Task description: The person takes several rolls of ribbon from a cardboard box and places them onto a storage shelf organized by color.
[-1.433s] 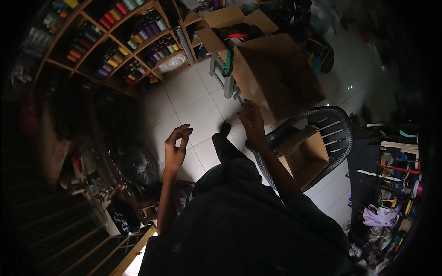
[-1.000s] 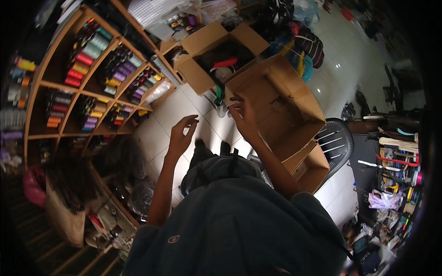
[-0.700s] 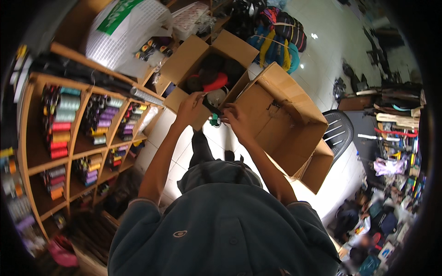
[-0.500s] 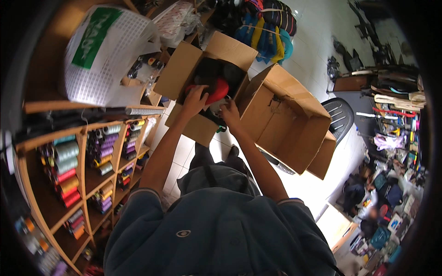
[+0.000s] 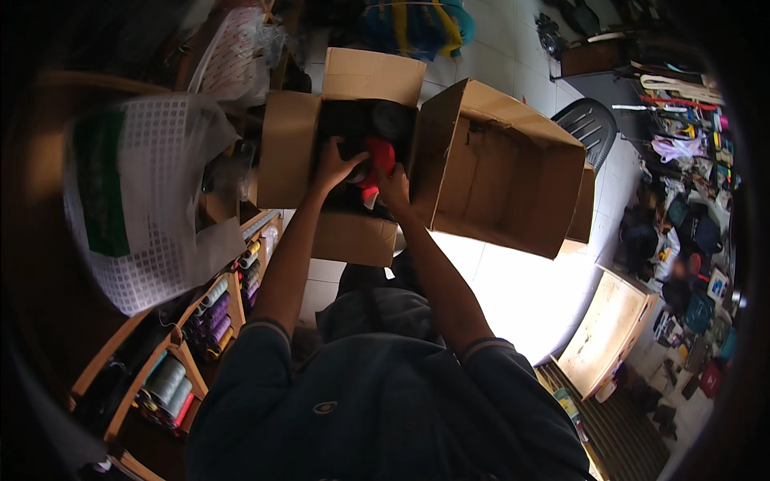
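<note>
Both hands reach into an open cardboard box [image 5: 289,152] holding dark round rolls [image 5: 391,119] and a red roll [image 5: 379,154] of what looks like strap or ribbon. My right hand [image 5: 394,191] grips the red roll's right side, fingers closed against it. A short red end hangs below, between the hands. On the left side of the box, my left hand [image 5: 340,165] has its thumb spread from its fingers, with the thumb tip close to the red roll. Shadow hides part of its fingers and the box bottom.
A second open cardboard box [image 5: 505,176] stands against the right side, before a black plastic chair [image 5: 589,128]. At left are a white checked bag [image 5: 160,184] and wooden shelving with thread spools [image 5: 212,309]. A pale wooden piece [image 5: 603,329] stands at lower right.
The view has swung, and the boxes look more level. My left hand has come off the red roll's top toward the box's left side. My right hand has moved onto the red roll.
</note>
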`<state>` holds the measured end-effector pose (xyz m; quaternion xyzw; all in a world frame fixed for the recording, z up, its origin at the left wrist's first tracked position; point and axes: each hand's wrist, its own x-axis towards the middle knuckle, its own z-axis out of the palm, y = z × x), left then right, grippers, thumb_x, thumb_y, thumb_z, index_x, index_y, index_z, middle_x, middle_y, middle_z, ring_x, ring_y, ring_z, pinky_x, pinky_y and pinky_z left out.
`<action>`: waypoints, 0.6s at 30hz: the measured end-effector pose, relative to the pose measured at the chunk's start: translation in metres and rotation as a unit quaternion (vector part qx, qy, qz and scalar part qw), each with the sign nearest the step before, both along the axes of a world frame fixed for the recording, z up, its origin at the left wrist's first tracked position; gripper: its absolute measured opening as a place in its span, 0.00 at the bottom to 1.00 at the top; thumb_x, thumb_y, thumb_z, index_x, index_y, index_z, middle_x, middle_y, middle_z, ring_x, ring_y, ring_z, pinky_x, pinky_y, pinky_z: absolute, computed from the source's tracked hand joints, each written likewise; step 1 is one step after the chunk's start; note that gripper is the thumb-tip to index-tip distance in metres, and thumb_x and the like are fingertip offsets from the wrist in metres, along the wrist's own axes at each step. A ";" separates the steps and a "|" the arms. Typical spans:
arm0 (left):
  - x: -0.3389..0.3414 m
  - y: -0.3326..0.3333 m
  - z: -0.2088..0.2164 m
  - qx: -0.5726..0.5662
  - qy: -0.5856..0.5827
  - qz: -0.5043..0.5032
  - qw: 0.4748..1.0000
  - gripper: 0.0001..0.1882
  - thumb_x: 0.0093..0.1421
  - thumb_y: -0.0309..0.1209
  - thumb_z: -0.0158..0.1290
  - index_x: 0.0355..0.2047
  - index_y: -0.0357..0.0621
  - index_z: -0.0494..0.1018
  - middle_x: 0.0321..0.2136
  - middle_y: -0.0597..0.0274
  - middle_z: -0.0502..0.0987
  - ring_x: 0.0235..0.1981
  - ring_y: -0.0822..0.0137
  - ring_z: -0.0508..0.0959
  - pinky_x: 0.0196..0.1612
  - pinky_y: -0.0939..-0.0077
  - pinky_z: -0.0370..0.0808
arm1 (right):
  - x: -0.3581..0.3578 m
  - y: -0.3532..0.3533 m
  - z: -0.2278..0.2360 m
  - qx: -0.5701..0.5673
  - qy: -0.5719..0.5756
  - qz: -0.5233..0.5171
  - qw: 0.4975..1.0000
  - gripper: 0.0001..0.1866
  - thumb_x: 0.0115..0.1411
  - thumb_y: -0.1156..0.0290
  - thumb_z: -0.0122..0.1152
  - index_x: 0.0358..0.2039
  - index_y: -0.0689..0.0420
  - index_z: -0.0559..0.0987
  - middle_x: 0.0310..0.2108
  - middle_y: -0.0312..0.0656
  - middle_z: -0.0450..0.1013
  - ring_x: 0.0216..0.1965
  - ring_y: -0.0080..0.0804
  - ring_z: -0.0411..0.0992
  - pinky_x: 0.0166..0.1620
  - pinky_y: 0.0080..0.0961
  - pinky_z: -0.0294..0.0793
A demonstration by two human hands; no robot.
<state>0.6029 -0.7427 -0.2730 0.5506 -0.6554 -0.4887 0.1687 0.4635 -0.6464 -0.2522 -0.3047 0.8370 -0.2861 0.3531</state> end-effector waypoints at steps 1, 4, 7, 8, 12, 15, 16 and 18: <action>0.003 -0.002 -0.001 0.001 0.013 -0.005 1.000 0.42 0.46 0.52 0.64 0.54 0.37 0.62 0.50 0.34 0.67 0.55 0.43 0.67 0.57 0.57 0.64 | 0.000 0.002 0.006 -0.015 -0.002 -0.003 1.000 0.27 0.57 0.53 0.59 0.42 0.68 0.71 0.36 0.65 0.73 0.41 0.61 0.73 0.43 0.47 0.72; 0.011 -0.001 0.004 0.008 0.026 -0.022 0.999 0.43 0.46 0.50 0.64 0.56 0.38 0.62 0.52 0.34 0.66 0.56 0.44 0.66 0.58 0.58 0.64 | -0.004 0.015 0.024 -0.014 0.031 0.017 0.999 0.24 0.58 0.55 0.58 0.39 0.68 0.70 0.33 0.66 0.73 0.41 0.64 0.72 0.42 0.50 0.71; 0.011 0.005 0.009 0.011 0.030 -0.028 0.999 0.43 0.47 0.49 0.64 0.57 0.37 0.61 0.54 0.37 0.65 0.58 0.47 0.65 0.59 0.59 0.62 | -0.013 0.032 0.040 -0.010 0.074 0.053 0.996 0.23 0.58 0.56 0.58 0.38 0.67 0.68 0.30 0.65 0.73 0.38 0.67 0.72 0.38 0.52 0.72; 0.011 0.007 0.008 0.010 0.031 -0.025 0.999 0.43 0.47 0.49 0.64 0.57 0.37 0.61 0.55 0.38 0.65 0.59 0.48 0.65 0.60 0.60 0.62 | -0.014 0.037 0.045 -0.012 0.087 0.067 0.994 0.23 0.58 0.57 0.58 0.38 0.67 0.68 0.29 0.65 0.73 0.37 0.68 0.72 0.37 0.53 0.72; 0.006 0.016 0.032 -0.054 -0.047 -0.053 0.996 0.41 0.47 0.46 0.63 0.57 0.39 0.62 0.56 0.41 0.65 0.59 0.47 0.64 0.60 0.57 0.61 | -0.008 0.055 0.080 0.053 0.137 0.143 0.979 0.21 0.61 0.61 0.52 0.46 0.65 0.65 0.31 0.64 0.73 0.36 0.67 0.72 0.37 0.55 0.72; -0.002 0.016 0.056 -0.239 -0.044 -0.130 0.961 0.36 0.48 0.43 0.63 0.55 0.44 0.65 0.54 0.45 0.66 0.56 0.47 0.67 0.57 0.56 0.64 | 0.000 0.059 0.094 -0.013 0.146 0.086 0.985 0.18 0.60 0.62 0.55 0.42 0.64 0.66 0.28 0.65 0.73 0.34 0.66 0.72 0.34 0.51 0.73; -0.007 0.015 0.075 -0.287 -0.017 -0.166 0.943 0.35 0.48 0.42 0.63 0.55 0.46 0.66 0.53 0.46 0.68 0.54 0.49 0.68 0.56 0.58 0.65 | 0.000 0.067 0.089 -0.060 0.192 0.102 0.974 0.17 0.61 0.64 0.54 0.43 0.63 0.66 0.28 0.64 0.73 0.34 0.65 0.73 0.33 0.51 0.73; -0.010 0.014 0.111 -0.211 0.075 -0.244 0.944 0.31 0.49 0.41 0.62 0.52 0.47 0.68 0.50 0.49 0.71 0.51 0.53 0.72 0.53 0.61 0.68 | -0.003 0.071 0.097 -0.100 0.173 0.156 0.967 0.16 0.61 0.66 0.53 0.45 0.62 0.66 0.30 0.63 0.73 0.34 0.62 0.73 0.34 0.48 0.73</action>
